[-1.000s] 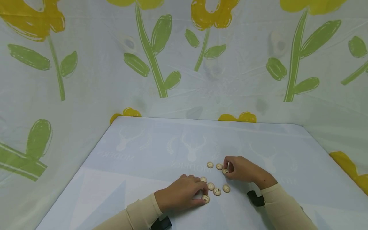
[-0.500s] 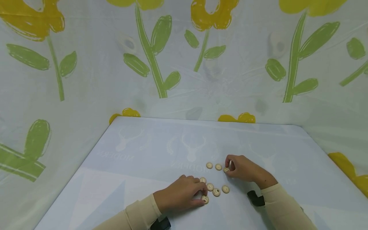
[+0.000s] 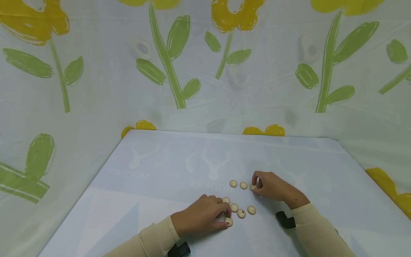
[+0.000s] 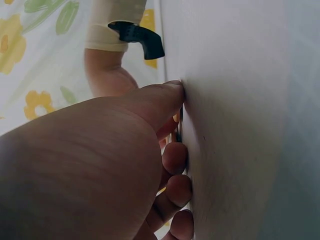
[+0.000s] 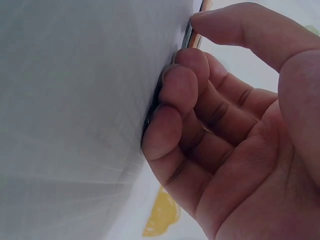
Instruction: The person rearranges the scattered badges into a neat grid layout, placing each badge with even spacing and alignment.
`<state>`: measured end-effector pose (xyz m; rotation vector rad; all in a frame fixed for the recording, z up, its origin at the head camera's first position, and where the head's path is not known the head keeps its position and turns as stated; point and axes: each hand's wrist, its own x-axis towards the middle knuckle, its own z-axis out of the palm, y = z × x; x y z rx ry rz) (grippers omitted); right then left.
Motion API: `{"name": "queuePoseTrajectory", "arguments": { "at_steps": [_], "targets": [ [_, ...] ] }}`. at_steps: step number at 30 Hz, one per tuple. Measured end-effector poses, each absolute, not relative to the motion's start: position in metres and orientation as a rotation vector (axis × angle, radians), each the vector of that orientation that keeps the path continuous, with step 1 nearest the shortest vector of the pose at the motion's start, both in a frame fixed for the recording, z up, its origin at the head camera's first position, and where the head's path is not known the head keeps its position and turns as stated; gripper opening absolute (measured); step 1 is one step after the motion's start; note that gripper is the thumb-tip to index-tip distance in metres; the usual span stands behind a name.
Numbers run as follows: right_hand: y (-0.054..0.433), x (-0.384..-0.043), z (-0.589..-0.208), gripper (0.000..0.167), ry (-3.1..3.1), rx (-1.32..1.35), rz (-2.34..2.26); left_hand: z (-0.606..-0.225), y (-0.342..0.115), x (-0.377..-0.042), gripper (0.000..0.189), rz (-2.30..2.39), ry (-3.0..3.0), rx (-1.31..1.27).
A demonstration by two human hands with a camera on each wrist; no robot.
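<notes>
We see the left grip (image 3: pixel 203 216) pinching the near disc (image 3: pixel 228 221) on the table (image 3: pixel 173 182), while the right grip (image 3: pixel 273 186) pinches the far-right disc (image 3: pixel 253 187), just right of two discs (image 3: pixel 243 185). Four other discs (image 3: pixel 241 213) lie between the grips.

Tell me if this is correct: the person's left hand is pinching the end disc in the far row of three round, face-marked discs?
Not quite: the head view shows that the right hand is pinching the end disc in that far row of three face-marked discs.
</notes>
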<state>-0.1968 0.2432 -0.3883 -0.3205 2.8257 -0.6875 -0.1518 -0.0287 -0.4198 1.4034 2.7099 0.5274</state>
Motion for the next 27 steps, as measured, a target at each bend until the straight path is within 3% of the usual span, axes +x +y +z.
{"name": "queuePoseTrajectory", "arguments": {
  "at_steps": [27],
  "targets": [
    [0.2417,-0.1978,-0.3917,0.017,2.834,-0.203,-0.665,-0.4171,-0.0293,-0.1496,0.018,0.514,2.714,1.390]
  ]
}}
